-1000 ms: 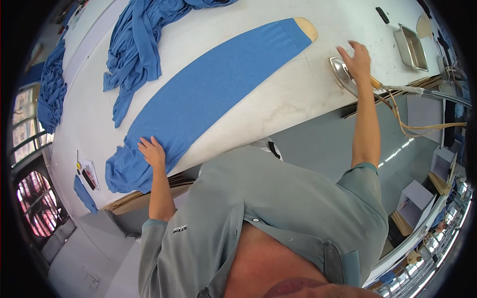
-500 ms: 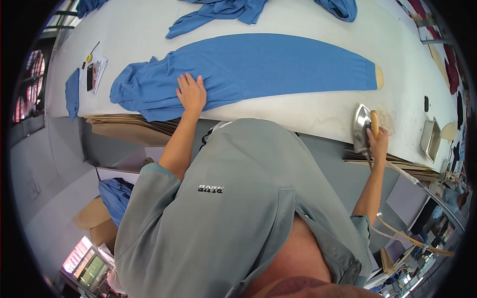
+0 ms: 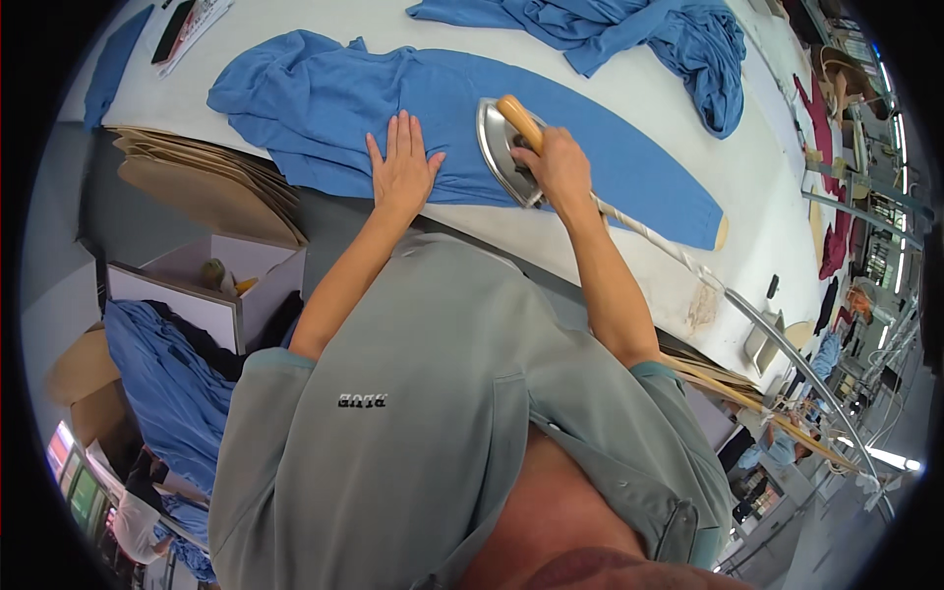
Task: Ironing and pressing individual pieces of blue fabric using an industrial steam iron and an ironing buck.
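Note:
A blue knit garment piece (image 3: 629, 147) lies stretched along the white table, with a pale board tip (image 3: 722, 234) showing at its right end. Its left part is loose and wrinkled. My left hand (image 3: 401, 169) rests flat on the cloth near the wrinkles, fingers outstretched. In my right hand (image 3: 560, 169), fingers wrap round the wooden handle of a silver iron (image 3: 497, 152). The iron sits over the middle of the blue cloth, to the right of my left hand. From its rear, a pale wrapped hose (image 3: 654, 231) runs off to the right.
More blue garments (image 3: 678, 49) lie crumpled at the table's far side. A phone (image 3: 175, 29) and papers sit at the far left, near a folded blue cloth (image 3: 118, 64). Brown boards (image 3: 206, 187) are stacked under the table edge. A metal tray (image 3: 762, 344) stands at the right.
My right hand has brought the iron from the bare table at the right onto the blue cloth. My left hand still lies flat on the cloth. The view has shifted.

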Demonstrator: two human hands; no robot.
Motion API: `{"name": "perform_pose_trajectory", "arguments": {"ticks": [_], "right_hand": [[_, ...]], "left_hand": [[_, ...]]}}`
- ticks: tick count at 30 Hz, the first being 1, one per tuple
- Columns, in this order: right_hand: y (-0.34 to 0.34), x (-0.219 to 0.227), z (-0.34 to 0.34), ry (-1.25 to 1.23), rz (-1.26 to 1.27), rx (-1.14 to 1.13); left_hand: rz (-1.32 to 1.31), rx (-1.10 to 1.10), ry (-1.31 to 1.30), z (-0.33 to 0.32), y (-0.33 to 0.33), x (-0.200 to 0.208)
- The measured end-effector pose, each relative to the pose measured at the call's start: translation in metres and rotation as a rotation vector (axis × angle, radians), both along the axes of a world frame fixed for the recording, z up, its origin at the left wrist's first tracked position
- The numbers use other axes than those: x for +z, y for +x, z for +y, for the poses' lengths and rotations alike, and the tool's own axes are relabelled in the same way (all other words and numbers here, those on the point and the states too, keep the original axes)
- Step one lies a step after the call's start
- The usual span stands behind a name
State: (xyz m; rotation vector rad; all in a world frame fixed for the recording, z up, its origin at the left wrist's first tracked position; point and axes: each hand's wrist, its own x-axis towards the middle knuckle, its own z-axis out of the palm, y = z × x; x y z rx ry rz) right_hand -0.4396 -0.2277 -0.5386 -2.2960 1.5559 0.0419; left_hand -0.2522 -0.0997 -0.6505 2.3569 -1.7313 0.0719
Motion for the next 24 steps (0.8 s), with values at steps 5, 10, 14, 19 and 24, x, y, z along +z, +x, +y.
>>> {"name": "perform_pose_trajectory", "arguments": {"ticks": [5, 10, 14, 19, 24], "right_hand": [[0.068, 0.003, -0.053, -0.024, -0.004, 0.087], [0.025, -0.005, -0.090, -0.026, 0.000, -0.073], [-0.059, -0.014, -0.095, -0.067, 0.046, -0.310], [-0.208, -0.003, -0.107, -0.095, 0.069, -0.546], [-0.351, 0.004, -0.120, -0.011, 0.079, -0.742]], "left_hand": [[-0.001, -0.010, -0.015, 0.012, 0.003, -0.003], [-0.014, -0.055, 0.021, 0.012, 0.000, 0.007], [-0.096, -0.082, 0.149, 0.015, 0.009, -0.008], [-0.059, -0.135, 0.092, 0.023, 0.037, -0.018], [0.194, 0.084, 0.304, -0.033, 0.047, -0.011]]}}
